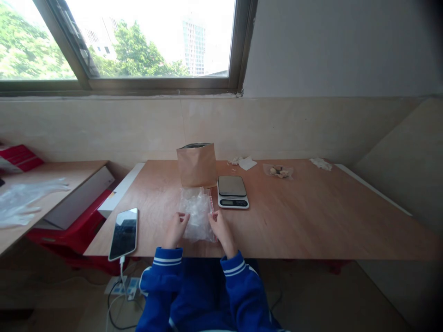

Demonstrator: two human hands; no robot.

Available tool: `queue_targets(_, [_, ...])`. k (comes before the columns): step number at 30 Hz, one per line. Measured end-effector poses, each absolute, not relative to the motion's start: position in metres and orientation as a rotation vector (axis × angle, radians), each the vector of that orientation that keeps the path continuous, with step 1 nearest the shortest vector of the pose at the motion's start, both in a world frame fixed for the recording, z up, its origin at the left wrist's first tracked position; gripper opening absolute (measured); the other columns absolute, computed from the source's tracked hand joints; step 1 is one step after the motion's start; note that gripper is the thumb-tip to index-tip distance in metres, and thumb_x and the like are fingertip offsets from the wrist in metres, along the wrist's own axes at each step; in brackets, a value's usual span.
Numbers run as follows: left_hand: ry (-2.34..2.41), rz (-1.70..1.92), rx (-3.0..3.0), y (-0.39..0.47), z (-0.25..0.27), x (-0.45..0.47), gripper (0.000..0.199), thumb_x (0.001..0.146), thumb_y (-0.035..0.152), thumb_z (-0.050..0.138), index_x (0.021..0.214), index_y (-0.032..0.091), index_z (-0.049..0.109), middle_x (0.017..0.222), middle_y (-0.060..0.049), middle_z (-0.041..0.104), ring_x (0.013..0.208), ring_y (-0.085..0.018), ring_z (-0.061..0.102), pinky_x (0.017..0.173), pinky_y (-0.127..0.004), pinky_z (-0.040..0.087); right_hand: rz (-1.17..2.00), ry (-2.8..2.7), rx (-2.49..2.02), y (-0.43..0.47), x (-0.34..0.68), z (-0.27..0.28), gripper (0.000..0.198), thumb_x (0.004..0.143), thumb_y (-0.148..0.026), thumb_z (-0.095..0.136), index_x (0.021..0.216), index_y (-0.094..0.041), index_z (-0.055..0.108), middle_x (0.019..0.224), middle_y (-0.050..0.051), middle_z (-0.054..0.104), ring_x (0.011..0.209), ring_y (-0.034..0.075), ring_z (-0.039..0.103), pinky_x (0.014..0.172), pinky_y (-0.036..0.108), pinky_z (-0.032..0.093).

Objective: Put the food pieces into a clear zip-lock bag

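While both forearms in blue sleeves with white cuff stripes reach forward from the near edge of the wooden table (311,216), the two hands meet a stack of clear plastic bags (197,214) lying flat just in front of the person. On the stack's left edge rests the left hand (176,229), its fingers bent and its fingertips pinching the plastic lightly. At the right edge, where a thin red strip runs along the plastic, the right hand (220,228) has its fingers curled and closed on that edge near the upper corner. Both wrists lie low, close to the tabletop, palms turned inward toward each other. Directly behind the stack stands a brown paper pouch (197,163), upright and open at the top, and just to its right sits a small kitchen scale (232,191). To the left of the hands a phone (124,233) lies face up with a white cable at its near end. Farther back on the table is a small clear bag of brownish pieces (278,171).
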State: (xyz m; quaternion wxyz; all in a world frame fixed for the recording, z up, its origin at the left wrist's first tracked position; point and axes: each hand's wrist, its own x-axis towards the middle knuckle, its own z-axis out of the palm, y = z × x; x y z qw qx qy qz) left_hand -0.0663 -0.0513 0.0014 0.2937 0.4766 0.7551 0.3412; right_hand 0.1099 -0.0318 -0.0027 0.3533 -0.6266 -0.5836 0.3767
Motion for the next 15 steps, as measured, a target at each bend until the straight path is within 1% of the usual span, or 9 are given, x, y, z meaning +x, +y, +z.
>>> queue_targets(3, [2.099,0.798,1.372,-0.051,-0.002,-0.058,0.047,0.081,0.049,0.052,0.104,0.009,0.06,0.09,-0.015,0.069,0.093,-0.03,0.066,0.083,-0.039,0.048,0.867,-1.651,-1.763,-0.039,0.105,0.0,0.02,0.089,-0.035,0.052,0.093,-0.017,0.058,0.089,0.012,0.069,0.083,0.024,0.066,0.066,0.028,0.044])
queue_targets(6, [2.167,0.779,1.403,-0.05,-0.003,-0.053,0.051,0.082,0.05,0.052,0.11,0.009,0.059,0.092,-0.015,0.069,0.095,-0.03,0.065,0.086,-0.041,0.047,0.865,-1.681,-1.78,-0.041,0.103,0.002,0.02,0.089,-0.036,0.053,0.093,-0.017,0.06,0.089,0.011,0.069,0.087,0.025,0.066,0.067,0.028,0.042])
queue_targets(8, [2.246,0.822,1.435,-0.05,-0.004,-0.051,0.051,0.081,0.048,0.055,0.114,0.009,0.057,0.101,-0.018,0.066,0.1,-0.031,0.064,0.087,-0.042,0.047,0.9,-1.663,-1.738,-0.039,0.103,0.001,0.015,0.087,-0.032,0.055,0.086,-0.018,0.059,0.086,0.009,0.069,0.085,0.024,0.065,0.066,0.026,0.041])
queue_targets(10, [2.328,0.862,1.459,-0.052,-0.004,-0.049,0.05,0.08,0.045,0.059,0.115,0.01,0.058,0.109,-0.02,0.063,0.107,-0.033,0.06,0.09,-0.044,0.045,0.955,-1.64,-1.681,-0.039,0.103,0.001,0.013,0.086,-0.031,0.055,0.081,-0.019,0.055,0.081,0.007,0.067,0.079,0.021,0.064,0.063,0.025,0.039])
queue_targets(13, [2.341,0.89,1.412,-0.053,-0.001,-0.044,0.046,0.082,0.042,0.057,0.117,0.011,0.058,0.112,-0.02,0.062,0.111,-0.034,0.058,0.092,-0.045,0.044,0.98,-1.59,-1.585,-0.04,0.102,0.004,0.012,0.087,-0.03,0.051,0.08,-0.021,0.048,0.076,0.002,0.063,0.07,0.019,0.06,0.06,0.025,0.037])
queue_targets(15, [2.322,0.914,1.345,-0.054,0.004,-0.041,0.046,0.084,0.042,0.055,0.12,0.012,0.056,0.114,-0.019,0.062,0.112,-0.033,0.058,0.094,-0.046,0.043,0.959,-1.54,-1.504,-0.042,0.099,0.009,0.011,0.089,-0.03,0.047,0.081,-0.022,0.044,0.075,0.0,0.059,0.067,0.018,0.058,0.059,0.025,0.037])
